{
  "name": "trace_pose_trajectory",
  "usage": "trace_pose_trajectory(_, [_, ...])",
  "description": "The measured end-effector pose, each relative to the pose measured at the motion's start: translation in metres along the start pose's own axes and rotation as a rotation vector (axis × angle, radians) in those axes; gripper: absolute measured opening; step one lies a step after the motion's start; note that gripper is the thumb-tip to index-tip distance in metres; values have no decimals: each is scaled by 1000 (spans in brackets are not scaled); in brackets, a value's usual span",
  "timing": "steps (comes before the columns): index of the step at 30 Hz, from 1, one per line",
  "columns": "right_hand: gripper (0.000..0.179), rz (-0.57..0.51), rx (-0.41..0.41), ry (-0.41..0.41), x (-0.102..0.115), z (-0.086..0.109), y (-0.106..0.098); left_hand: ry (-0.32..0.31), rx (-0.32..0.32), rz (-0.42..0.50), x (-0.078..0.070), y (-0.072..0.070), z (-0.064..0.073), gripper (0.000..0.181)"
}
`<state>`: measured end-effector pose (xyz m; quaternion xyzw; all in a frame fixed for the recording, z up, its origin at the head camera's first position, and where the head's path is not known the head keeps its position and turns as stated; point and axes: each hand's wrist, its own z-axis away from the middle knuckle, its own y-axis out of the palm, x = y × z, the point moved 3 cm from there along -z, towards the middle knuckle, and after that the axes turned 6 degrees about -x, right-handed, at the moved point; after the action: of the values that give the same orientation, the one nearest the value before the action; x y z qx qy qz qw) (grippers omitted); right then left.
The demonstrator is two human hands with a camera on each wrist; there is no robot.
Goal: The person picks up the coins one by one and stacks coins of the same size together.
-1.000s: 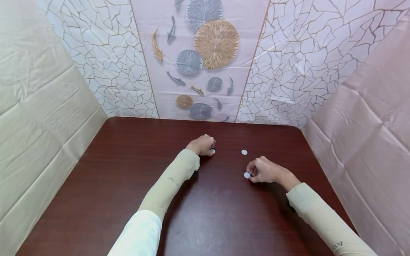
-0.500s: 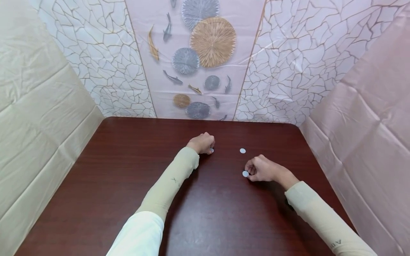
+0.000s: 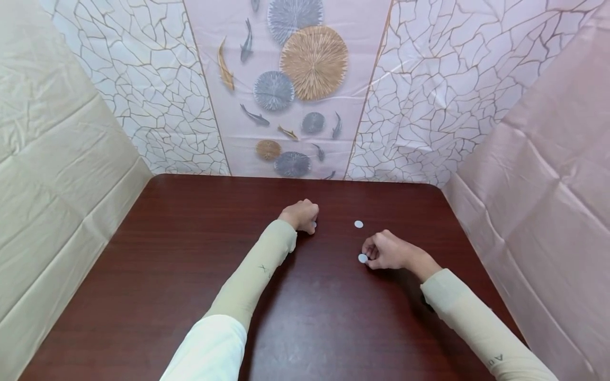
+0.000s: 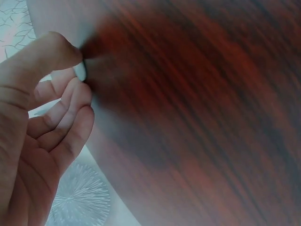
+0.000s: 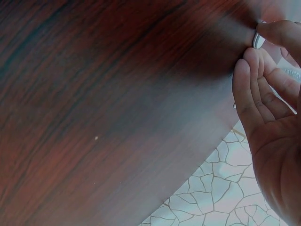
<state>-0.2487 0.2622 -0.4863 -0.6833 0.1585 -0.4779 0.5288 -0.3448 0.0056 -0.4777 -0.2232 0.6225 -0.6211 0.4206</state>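
Dark reddish wood-grain desk [image 3: 190,275], patterned plastic sheets hung on three sides.

Head view: left hand [image 3: 300,215] curled at desk centre, small white round disc barely visible at its fingertips. Right hand [image 3: 388,251] curled, second small white round disc [image 3: 362,258] at its fingertips on desk. Third white disc [image 3: 358,224] lies loose between hands, apart from both.

Left wrist view: thumb and fingers pinch disc edge [image 4: 81,71] against desk.

Right wrist view: thumb and forefinger pinch disc [image 5: 258,39] on edge.
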Motion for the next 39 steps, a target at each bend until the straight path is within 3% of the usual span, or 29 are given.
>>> trace_pose_trajectory(6, [14,-5,4,-11,2,1,1,-30,2,46,5,5,1,17])
trace_pose_trajectory(23, [13,44,-23,-29,5,-1,1,-16,-38,49,3,7,3,21])
trace_pose_trajectory(39, [14,43,-11,-10,4,-1,0,30,17,-26,6,9,8,23])
